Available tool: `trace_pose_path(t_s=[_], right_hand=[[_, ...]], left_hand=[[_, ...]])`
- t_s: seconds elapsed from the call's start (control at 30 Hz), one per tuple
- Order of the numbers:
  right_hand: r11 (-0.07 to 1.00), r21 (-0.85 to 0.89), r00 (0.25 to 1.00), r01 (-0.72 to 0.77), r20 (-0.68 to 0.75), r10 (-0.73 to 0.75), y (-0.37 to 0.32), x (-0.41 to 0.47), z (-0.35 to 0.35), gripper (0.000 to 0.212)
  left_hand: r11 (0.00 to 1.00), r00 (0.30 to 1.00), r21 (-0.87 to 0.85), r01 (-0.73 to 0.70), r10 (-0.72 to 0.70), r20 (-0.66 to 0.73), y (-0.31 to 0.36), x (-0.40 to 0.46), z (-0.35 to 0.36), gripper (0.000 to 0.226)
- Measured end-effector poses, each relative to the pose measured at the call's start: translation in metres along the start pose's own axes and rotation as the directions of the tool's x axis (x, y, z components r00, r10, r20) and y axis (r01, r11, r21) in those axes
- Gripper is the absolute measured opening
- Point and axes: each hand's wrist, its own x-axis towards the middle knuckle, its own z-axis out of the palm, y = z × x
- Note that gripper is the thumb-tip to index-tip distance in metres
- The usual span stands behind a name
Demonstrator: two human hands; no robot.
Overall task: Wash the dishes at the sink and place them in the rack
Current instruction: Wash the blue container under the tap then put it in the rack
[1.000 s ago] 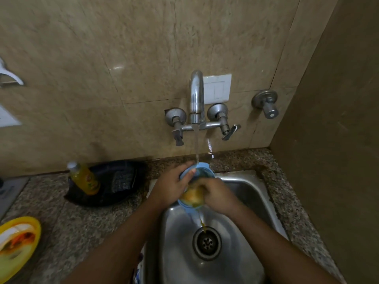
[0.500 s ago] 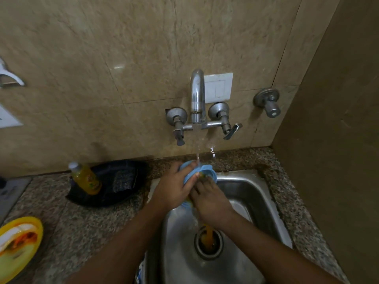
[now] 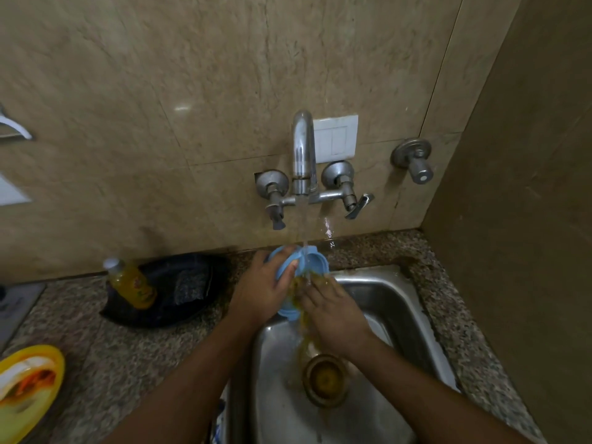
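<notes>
I see my left hand (image 3: 266,288) curled round a blue bowl (image 3: 315,261), tilted under the tap (image 3: 302,152) at the back edge of the sink (image 3: 400,302). My right hand (image 3: 333,310) reaches inside it; whether those fingers are spread or bent I cannot tell, since yellowish water blurs them. A yellow plate (image 3: 28,382) on the worktop (image 3: 96,357) is cut off at the left edge.

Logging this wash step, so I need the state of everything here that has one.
Chrome wall tap: running.
Light blue plastic bowl: tilted under the stream, held.
Left hand: grips the bowl's rim.
Right hand: rubbing inside the bowl.
Steel sink: yellowish water at its drain.
Yellow soap bottle: capped, leaning.
</notes>
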Motion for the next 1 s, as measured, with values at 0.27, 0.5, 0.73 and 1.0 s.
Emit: trace_pose_path(t_s=[0.27,0.5,0.73,1.0], right_hand=[[0.991,0.034,0.992,-0.127,0.022,0.126,0.001,0.021,-0.012,0.058],[0.995,0.097,0.995,-0.013,0.096,0.003,0.018,0.024,-0.016,0.062],[0.941,0.338,0.992,0.006,0.119,-0.049,0.004,0.014,-0.009,0.07],[0.945,0.315,0.983,-0.092,0.178,0.037,-0.008,0.02,-0.01,0.09]], left_hand=[[0.953,0.994,-0.288,0.096,-0.08,0.068,0.002,0.03,0.004,0.027],[0.921,0.984,-0.372,0.116,-0.055,0.169,0.013,0.039,0.015,0.022],[0.907,0.962,-0.393,0.155,-0.048,0.268,0.017,0.045,0.023,0.023],[0.983,0.973,-0.183,-0.031,0.072,0.22,0.02,0.053,0.018,0.036]])
